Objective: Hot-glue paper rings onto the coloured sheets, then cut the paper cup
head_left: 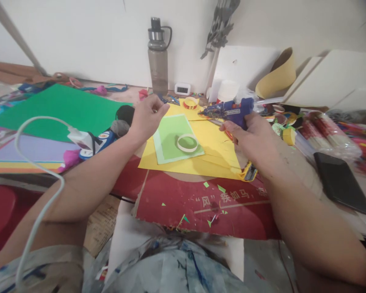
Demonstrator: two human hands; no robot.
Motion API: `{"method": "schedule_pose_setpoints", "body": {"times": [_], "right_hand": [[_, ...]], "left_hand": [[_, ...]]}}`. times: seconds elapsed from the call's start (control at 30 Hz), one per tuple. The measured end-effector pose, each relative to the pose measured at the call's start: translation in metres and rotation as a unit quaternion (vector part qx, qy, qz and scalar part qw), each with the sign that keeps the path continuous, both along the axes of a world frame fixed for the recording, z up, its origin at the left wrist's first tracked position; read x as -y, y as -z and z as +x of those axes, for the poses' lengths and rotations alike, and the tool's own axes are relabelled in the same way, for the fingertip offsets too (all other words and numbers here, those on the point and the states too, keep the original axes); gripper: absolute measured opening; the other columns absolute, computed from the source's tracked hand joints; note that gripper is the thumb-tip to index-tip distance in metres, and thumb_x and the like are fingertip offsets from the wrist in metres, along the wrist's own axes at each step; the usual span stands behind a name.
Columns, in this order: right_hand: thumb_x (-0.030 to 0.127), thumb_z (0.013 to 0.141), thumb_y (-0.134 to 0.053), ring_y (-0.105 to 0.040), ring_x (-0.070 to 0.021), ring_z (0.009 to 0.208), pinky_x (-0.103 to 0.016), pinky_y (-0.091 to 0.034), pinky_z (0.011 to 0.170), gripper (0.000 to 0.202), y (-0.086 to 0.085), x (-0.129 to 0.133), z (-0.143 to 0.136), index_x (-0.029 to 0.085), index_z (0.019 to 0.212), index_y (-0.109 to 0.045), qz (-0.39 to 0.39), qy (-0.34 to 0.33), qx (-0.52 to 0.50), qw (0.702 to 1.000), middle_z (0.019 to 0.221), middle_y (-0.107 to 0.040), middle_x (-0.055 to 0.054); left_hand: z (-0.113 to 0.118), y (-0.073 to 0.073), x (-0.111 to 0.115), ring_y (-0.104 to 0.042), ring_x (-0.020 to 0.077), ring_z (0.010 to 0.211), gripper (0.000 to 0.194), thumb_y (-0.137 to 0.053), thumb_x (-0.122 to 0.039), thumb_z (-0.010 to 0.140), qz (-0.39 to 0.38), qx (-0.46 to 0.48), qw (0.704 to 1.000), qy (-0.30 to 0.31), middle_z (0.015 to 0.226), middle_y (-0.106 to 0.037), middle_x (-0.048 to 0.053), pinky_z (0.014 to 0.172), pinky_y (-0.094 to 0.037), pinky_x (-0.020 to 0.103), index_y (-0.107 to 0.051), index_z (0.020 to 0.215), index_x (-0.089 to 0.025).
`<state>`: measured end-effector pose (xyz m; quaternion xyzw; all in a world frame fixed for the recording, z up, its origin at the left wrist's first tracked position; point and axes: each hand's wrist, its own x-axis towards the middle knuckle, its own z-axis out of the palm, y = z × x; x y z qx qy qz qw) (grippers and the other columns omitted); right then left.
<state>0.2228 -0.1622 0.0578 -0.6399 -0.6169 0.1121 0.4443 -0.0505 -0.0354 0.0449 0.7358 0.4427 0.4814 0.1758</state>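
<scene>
A blue hot glue gun (232, 112) is gripped in my right hand (251, 132), its nozzle pointing left over the yellow sheet. My left hand (149, 116) hovers at the far left corner of the green sheets, thumb and fingers pinched together. What they hold, if anything, is too small to make out. Between my hands, a pale ring (187, 143) lies on light green paper (167, 140), which rests on a larger yellow sheet (189, 169). Farther back, a second ring with red and yellow marks (190, 103) sits on a small yellow piece.
A grey water bottle (158, 61) and small digital clock (182, 88) stand at the back. On the right lie a black phone (343, 182) and wrapped craft sticks. A yellow cutter (249, 171) is near my right wrist. Green card (57, 112) and a white cable (62, 183) occupy the left.
</scene>
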Motion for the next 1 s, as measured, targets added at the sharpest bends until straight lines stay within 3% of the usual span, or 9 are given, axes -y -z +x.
{"method": "schedule_pose_setpoints", "body": {"times": [0.13, 0.3, 0.53, 0.7, 0.83, 1.0], "right_hand": [[0.039, 0.093, -0.068, -0.07, -0.0266, 0.079, -0.04, -0.055, 0.074, 0.02, -0.007, 0.005, -0.008, 0.021, 0.098, -0.075, -0.023, 0.003, 0.017, 1.0, 0.083, -0.075, -0.008], [0.037, 0.092, -0.067, -0.071, -0.0266, 0.079, -0.038, -0.053, 0.07, 0.018, -0.006, 0.004, -0.011, 0.022, 0.097, -0.075, -0.03, 0.002, 0.02, 0.999, 0.087, -0.078, -0.009], [0.033, 0.089, -0.065, -0.071, -0.0279, 0.084, -0.039, -0.052, 0.07, 0.015, -0.002, 0.004, -0.011, 0.023, 0.096, -0.073, -0.05, -0.036, 0.036, 0.997, 0.09, -0.079, -0.009], [0.036, 0.089, -0.066, -0.071, -0.0294, 0.087, -0.04, -0.051, 0.074, 0.014, 0.003, 0.003, -0.011, 0.023, 0.093, -0.07, -0.046, -0.045, 0.058, 0.996, 0.089, -0.077, -0.009], [0.038, 0.089, -0.066, -0.069, -0.0288, 0.083, -0.041, -0.05, 0.073, 0.015, 0.005, 0.002, -0.01, 0.023, 0.092, -0.069, -0.049, -0.038, 0.057, 0.996, 0.09, -0.077, -0.009], [0.036, 0.088, -0.067, -0.069, -0.0279, 0.082, -0.041, -0.051, 0.076, 0.015, 0.005, 0.001, -0.011, 0.022, 0.092, -0.07, -0.05, -0.041, 0.063, 0.996, 0.09, -0.077, -0.009]], "left_hand": [[0.003, 0.004, -0.002, -0.061, 0.0167, 0.081, 0.019, -0.066, -0.026, 0.095, -0.015, -0.033, 0.999, 0.025, 0.081, -0.066, 0.001, 0.078, -0.048, 0.032, -0.057, 0.079, -0.022], [0.01, 0.01, 0.002, -0.062, 0.0168, 0.082, 0.017, -0.064, -0.032, 0.095, -0.045, -0.11, 0.992, 0.043, 0.086, -0.073, 0.003, 0.081, -0.048, 0.031, -0.066, 0.084, -0.019], [0.005, 0.005, 0.006, -0.063, 0.0171, 0.074, 0.018, -0.077, -0.033, 0.084, -0.048, -0.087, 0.994, 0.041, 0.081, -0.076, 0.003, 0.073, -0.046, 0.031, -0.072, 0.076, -0.018], [0.006, 0.004, 0.008, -0.061, 0.0158, 0.07, 0.017, -0.072, -0.031, 0.087, -0.051, -0.086, 0.993, 0.063, 0.077, -0.077, 0.003, 0.07, -0.044, 0.031, -0.075, 0.076, -0.018], [0.007, 0.003, 0.009, -0.061, 0.0155, 0.069, 0.028, -0.057, -0.029, 0.097, -0.045, -0.088, 0.993, 0.063, 0.072, -0.072, 0.002, 0.071, -0.044, 0.03, -0.067, 0.072, -0.019], [0.005, -0.001, 0.009, -0.05, 0.015, 0.06, 0.046, -0.05, -0.033, 0.102, -0.018, -0.096, 0.994, 0.039, 0.055, -0.053, -0.001, 0.063, -0.038, 0.031, -0.045, 0.058, -0.022]]}}
